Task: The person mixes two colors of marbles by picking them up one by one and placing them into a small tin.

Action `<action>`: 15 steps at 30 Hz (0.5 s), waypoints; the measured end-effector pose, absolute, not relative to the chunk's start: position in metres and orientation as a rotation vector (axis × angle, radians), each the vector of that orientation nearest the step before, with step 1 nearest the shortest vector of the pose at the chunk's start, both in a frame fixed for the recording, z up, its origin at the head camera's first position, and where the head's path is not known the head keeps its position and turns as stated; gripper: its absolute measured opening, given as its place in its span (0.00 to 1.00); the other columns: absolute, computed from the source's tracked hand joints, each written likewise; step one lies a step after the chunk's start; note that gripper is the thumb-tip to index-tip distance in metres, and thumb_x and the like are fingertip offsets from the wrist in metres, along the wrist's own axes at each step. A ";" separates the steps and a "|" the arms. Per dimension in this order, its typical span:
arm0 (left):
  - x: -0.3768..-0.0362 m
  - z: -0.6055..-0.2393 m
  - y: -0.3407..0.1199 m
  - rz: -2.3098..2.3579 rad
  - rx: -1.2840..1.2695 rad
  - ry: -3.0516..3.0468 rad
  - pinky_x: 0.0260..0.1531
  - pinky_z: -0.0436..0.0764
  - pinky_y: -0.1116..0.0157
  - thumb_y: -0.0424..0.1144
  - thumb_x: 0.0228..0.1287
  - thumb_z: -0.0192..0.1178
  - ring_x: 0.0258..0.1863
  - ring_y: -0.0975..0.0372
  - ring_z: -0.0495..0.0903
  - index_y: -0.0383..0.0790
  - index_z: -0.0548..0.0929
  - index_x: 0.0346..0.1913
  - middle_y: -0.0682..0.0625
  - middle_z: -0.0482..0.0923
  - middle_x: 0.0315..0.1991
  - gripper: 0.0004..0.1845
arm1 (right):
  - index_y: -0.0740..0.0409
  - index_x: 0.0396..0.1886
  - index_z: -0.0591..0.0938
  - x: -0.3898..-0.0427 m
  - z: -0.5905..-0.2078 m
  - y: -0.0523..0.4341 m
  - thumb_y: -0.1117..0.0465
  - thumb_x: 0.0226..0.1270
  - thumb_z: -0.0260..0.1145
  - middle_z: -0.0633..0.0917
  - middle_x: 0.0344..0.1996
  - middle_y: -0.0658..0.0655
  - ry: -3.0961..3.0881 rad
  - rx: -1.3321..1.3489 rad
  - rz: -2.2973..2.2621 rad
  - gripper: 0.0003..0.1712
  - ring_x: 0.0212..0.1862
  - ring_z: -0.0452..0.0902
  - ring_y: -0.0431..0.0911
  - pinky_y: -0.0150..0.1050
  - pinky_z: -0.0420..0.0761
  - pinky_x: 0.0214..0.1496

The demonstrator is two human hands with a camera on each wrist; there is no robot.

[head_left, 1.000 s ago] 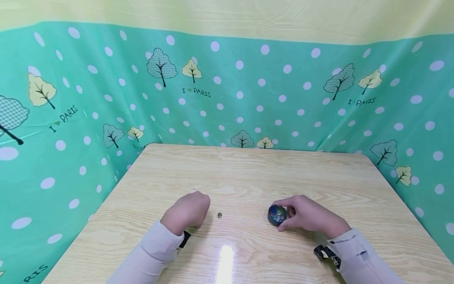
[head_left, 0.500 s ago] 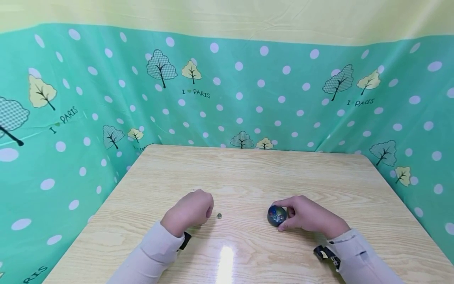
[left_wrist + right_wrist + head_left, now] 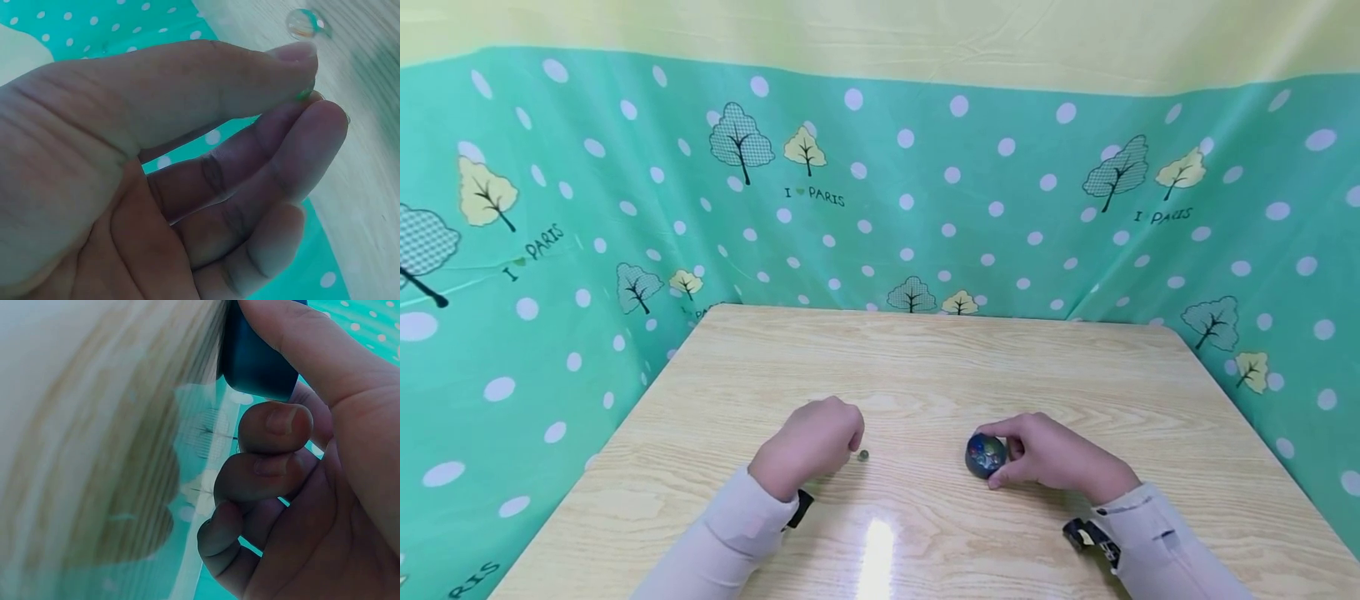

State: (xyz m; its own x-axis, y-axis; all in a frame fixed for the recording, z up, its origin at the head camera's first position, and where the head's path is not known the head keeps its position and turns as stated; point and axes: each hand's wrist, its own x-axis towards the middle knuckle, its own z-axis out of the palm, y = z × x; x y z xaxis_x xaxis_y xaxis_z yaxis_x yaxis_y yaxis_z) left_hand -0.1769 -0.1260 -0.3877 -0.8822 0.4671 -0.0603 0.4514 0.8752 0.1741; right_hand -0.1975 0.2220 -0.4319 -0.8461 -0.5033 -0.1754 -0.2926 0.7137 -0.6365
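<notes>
Presently, one small clear glass marble (image 3: 863,455) lies on the light wood-grain tabletop (image 3: 925,367), just beside my left hand (image 3: 811,442), off its fingertips (image 3: 325,119) and toward the dark blue speckled ball (image 3: 986,455). Left hand: fingers loosely curled, holding nothing, nearest the marble. Right hand (image 3: 1052,457): thumb and fingers gripping the ball, which rests on the tabletop well apart from the marble. Round marble, no long axis.

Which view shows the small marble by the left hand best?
The left wrist view: the small marble appears large, clear glass with coloured swirls, lying just beyond the left hand fingertips, apart from them. The head view shows only a tiny speck. The right wrist view misses it.
</notes>
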 end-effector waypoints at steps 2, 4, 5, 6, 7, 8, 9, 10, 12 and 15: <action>-0.177 -0.385 -0.123 0.219 0.732 2.955 0.22 0.67 0.67 0.17 0.53 0.59 0.22 0.66 0.63 0.49 0.78 0.18 0.60 0.70 0.21 0.21 | 0.51 0.68 0.81 -0.197 -0.432 0.222 0.44 0.50 0.84 0.80 0.26 0.48 2.585 -0.621 -0.876 0.45 0.28 0.72 0.42 0.34 0.73 0.26; -0.177 -0.383 -0.119 0.198 0.747 2.960 0.26 0.75 0.66 0.20 0.54 0.65 0.25 0.66 0.73 0.49 0.85 0.23 0.59 0.80 0.25 0.17 | 0.51 0.68 0.81 -0.198 -0.432 0.222 0.44 0.50 0.84 0.80 0.26 0.48 2.586 -0.627 -0.874 0.45 0.28 0.72 0.42 0.34 0.73 0.26; -0.177 -0.382 -0.117 0.186 0.759 2.960 0.28 0.78 0.65 0.21 0.54 0.67 0.27 0.66 0.77 0.49 0.88 0.25 0.59 0.82 0.27 0.15 | 0.51 0.68 0.81 -0.198 -0.433 0.222 0.44 0.50 0.84 0.80 0.26 0.48 2.586 -0.629 -0.874 0.45 0.28 0.72 0.42 0.34 0.73 0.26; -0.177 -0.381 -0.115 0.176 0.772 2.959 0.29 0.80 0.65 0.23 0.54 0.69 0.29 0.65 0.79 0.49 0.89 0.27 0.58 0.84 0.29 0.14 | 0.51 0.68 0.81 -0.198 -0.433 0.223 0.44 0.50 0.84 0.80 0.26 0.48 2.586 -0.633 -0.873 0.45 0.28 0.72 0.42 0.34 0.73 0.26; -0.177 -0.381 -0.114 0.166 0.786 2.959 0.30 0.82 0.64 0.24 0.54 0.70 0.31 0.65 0.81 0.49 0.90 0.28 0.58 0.85 0.30 0.13 | 0.51 0.68 0.81 -0.198 -0.433 0.223 0.44 0.50 0.84 0.80 0.26 0.48 2.586 -0.637 -0.873 0.45 0.28 0.73 0.42 0.34 0.74 0.26; -0.178 -0.380 -0.112 0.161 0.795 2.957 0.30 0.82 0.64 0.24 0.54 0.70 0.32 0.65 0.82 0.49 0.90 0.29 0.58 0.86 0.31 0.13 | 0.51 0.68 0.81 -0.198 -0.433 0.223 0.44 0.50 0.84 0.80 0.26 0.48 2.586 -0.638 -0.874 0.45 0.28 0.73 0.42 0.34 0.74 0.26; -0.178 -0.380 -0.110 0.168 0.804 2.953 0.30 0.82 0.64 0.24 0.53 0.70 0.32 0.65 0.83 0.49 0.90 0.29 0.58 0.86 0.31 0.13 | 0.51 0.68 0.81 -0.198 -0.433 0.223 0.44 0.50 0.84 0.80 0.26 0.48 2.586 -0.639 -0.874 0.45 0.28 0.73 0.42 0.34 0.74 0.26; -0.179 -0.379 -0.108 0.167 0.811 2.953 0.30 0.82 0.64 0.24 0.53 0.69 0.31 0.65 0.82 0.50 0.91 0.30 0.58 0.86 0.31 0.14 | 0.51 0.68 0.81 -0.198 -0.432 0.223 0.44 0.50 0.84 0.80 0.26 0.48 2.587 -0.638 -0.873 0.45 0.28 0.73 0.42 0.34 0.74 0.26; -0.180 -0.378 -0.105 0.175 0.816 2.955 0.30 0.81 0.64 0.22 0.53 0.67 0.31 0.65 0.82 0.50 0.91 0.30 0.58 0.86 0.32 0.15 | 0.51 0.68 0.81 -0.197 -0.432 0.222 0.44 0.49 0.84 0.80 0.26 0.48 2.589 -0.631 -0.873 0.45 0.28 0.73 0.42 0.34 0.73 0.26; -0.181 -0.375 -0.100 0.184 0.837 2.963 0.30 0.81 0.65 0.23 0.54 0.67 0.32 0.66 0.82 0.50 0.91 0.31 0.58 0.87 0.33 0.15 | 0.51 0.68 0.81 -0.196 -0.431 0.222 0.45 0.49 0.84 0.80 0.26 0.48 2.590 -0.620 -0.874 0.44 0.28 0.73 0.42 0.34 0.73 0.26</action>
